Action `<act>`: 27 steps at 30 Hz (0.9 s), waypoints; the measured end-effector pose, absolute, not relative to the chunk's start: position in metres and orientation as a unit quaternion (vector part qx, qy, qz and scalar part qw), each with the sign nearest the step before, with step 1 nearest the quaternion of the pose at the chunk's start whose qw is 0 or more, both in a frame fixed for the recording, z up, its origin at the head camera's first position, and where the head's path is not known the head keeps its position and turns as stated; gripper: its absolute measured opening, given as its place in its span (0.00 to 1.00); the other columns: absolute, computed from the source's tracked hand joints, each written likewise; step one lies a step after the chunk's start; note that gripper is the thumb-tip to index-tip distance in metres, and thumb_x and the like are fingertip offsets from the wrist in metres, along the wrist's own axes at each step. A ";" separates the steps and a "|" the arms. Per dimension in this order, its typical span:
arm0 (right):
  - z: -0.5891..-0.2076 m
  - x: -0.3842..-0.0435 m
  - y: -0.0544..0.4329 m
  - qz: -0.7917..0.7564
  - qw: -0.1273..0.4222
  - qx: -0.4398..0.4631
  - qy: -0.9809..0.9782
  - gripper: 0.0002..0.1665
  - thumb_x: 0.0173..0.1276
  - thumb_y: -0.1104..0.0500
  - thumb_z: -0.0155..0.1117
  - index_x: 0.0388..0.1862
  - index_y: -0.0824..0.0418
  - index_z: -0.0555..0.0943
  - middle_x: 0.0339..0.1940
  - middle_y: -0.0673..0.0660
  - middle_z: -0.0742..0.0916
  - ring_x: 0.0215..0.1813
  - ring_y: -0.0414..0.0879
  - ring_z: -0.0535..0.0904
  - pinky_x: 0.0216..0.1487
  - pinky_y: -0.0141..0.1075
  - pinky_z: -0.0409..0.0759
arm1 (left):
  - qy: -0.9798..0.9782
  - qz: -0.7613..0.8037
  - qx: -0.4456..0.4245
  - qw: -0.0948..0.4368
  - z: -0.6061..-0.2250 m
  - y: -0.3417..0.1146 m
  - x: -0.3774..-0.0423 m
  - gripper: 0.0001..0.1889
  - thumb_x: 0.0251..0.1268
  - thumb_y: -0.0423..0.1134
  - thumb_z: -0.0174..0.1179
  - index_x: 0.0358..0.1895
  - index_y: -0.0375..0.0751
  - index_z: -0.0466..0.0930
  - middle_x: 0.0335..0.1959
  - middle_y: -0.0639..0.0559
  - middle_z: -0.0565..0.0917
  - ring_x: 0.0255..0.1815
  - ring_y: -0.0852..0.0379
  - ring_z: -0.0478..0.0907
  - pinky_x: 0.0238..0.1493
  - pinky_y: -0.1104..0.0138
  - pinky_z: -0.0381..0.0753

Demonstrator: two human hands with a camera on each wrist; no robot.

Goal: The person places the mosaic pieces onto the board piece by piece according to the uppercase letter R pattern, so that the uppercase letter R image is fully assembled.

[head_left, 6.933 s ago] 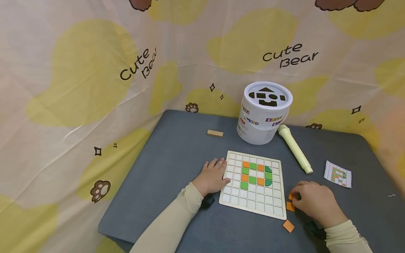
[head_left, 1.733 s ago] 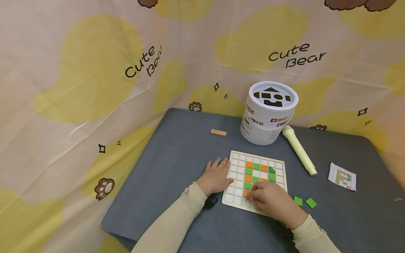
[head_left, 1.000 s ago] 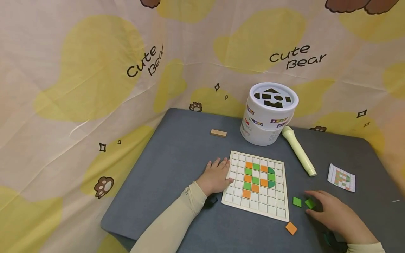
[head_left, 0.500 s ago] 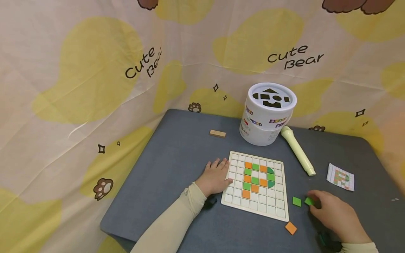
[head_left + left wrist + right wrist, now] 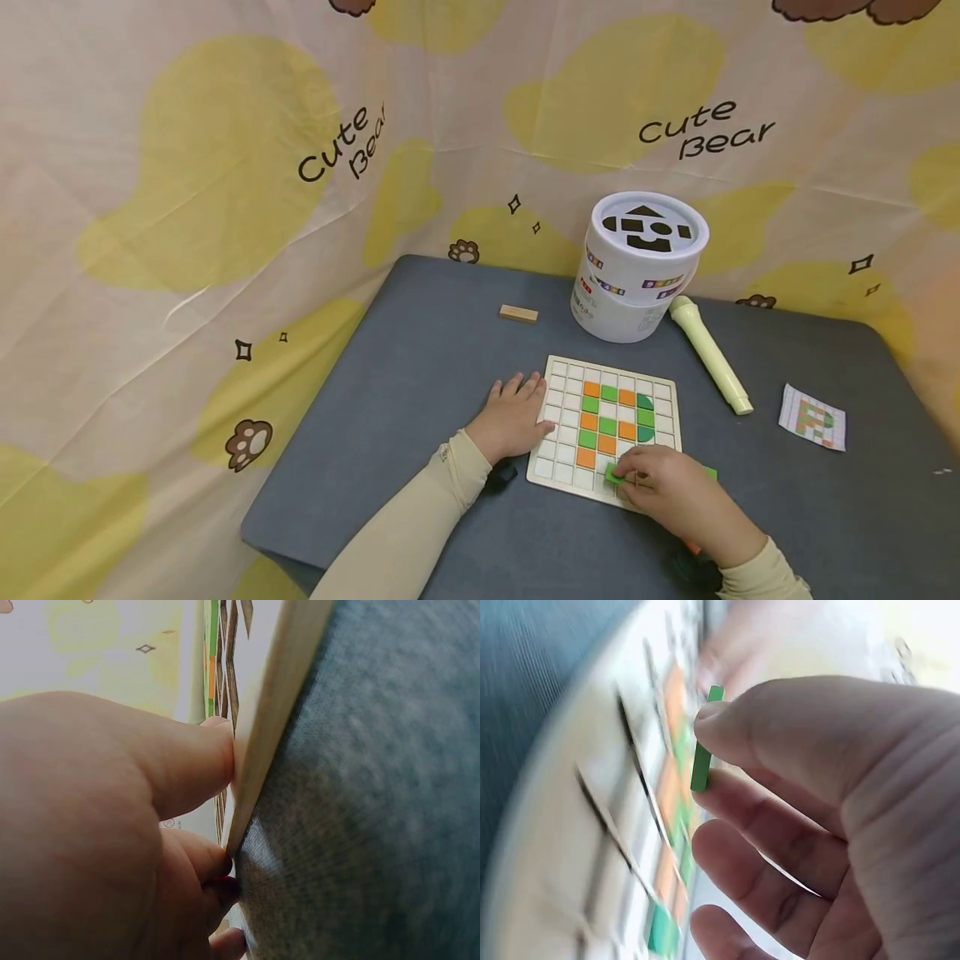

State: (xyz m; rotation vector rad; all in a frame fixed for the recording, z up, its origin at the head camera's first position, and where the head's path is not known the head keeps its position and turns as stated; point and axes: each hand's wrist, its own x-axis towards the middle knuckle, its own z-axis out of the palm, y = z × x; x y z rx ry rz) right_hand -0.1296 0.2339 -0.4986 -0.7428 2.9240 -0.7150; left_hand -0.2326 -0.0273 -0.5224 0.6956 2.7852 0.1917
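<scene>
A pale gridded board lies on the table, with orange, light green and dark green pieces set in some of its cells. My left hand rests at the board's left edge, fingers extended; the left wrist view shows its thumb against the rim. Over the lower part of the board, my right hand pinches a green square tile between thumb and finger. In the right wrist view that tile appears edge-on, close above the cells. Another green tile is partly hidden behind the right hand.
An orange tile peeks out below my right wrist. A white bucket with shape cutouts in its lid stands behind the board, beside a pale yellow microphone-shaped stick. A patterned card lies right; a small wooden block lies at the back.
Two orange tiles were added at the pattern's lower end. My right hand then took a green tile from the table and carried it left over the board. My left hand stayed at the edge.
</scene>
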 end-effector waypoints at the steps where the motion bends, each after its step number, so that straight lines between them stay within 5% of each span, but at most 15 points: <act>1: -0.502 -0.131 0.228 -0.223 0.013 -0.261 0.939 0.10 0.62 0.62 0.82 0.37 0.48 0.91 0.40 0.40 0.88 0.40 0.37 0.81 0.41 0.39 0.85 | 0.959 0.066 0.240 0.133 -0.522 -0.027 -0.232 0.42 0.84 0.62 0.51 0.88 0.41 0.52 0.88 0.48 0.54 0.87 0.44 0.48 0.82 0.43 0.50; 12: -0.521 -0.136 0.201 -0.193 -0.087 -0.363 0.907 0.14 0.51 0.62 0.90 0.34 0.50 0.93 0.36 0.43 0.81 0.33 0.33 0.77 0.34 0.34 0.82 | 0.958 0.069 0.242 0.136 -0.519 -0.028 -0.232 0.42 0.84 0.62 0.51 0.88 0.41 0.53 0.88 0.47 0.54 0.87 0.43 0.48 0.82 0.42 0.51; 19: -0.511 -0.136 0.218 -0.190 -0.040 -0.310 0.931 0.12 0.61 0.60 0.85 0.43 0.48 0.95 0.38 0.42 0.81 0.33 0.33 0.73 0.31 0.33 0.77 | 0.959 0.069 0.240 0.138 -0.522 -0.030 -0.233 0.42 0.84 0.62 0.50 0.88 0.41 0.52 0.88 0.47 0.54 0.87 0.44 0.48 0.82 0.42 0.50; 24: -0.504 -0.135 0.267 -0.170 0.038 -0.133 0.976 0.19 0.68 0.59 0.77 0.58 0.58 0.89 0.52 0.60 0.85 0.46 0.56 0.83 0.42 0.53 0.85 | 0.958 0.068 0.240 0.140 -0.524 -0.028 -0.234 0.42 0.84 0.63 0.50 0.88 0.42 0.52 0.88 0.48 0.53 0.88 0.44 0.47 0.82 0.42 0.49; 27: -0.505 -0.132 0.296 -0.145 0.107 -0.062 0.982 0.30 0.67 0.59 0.76 0.66 0.66 0.81 0.60 0.71 0.82 0.56 0.70 0.81 0.48 0.65 0.81 | 0.959 0.065 0.241 0.137 -0.525 -0.028 -0.235 0.42 0.84 0.63 0.50 0.88 0.42 0.52 0.88 0.48 0.53 0.87 0.44 0.47 0.82 0.42 0.50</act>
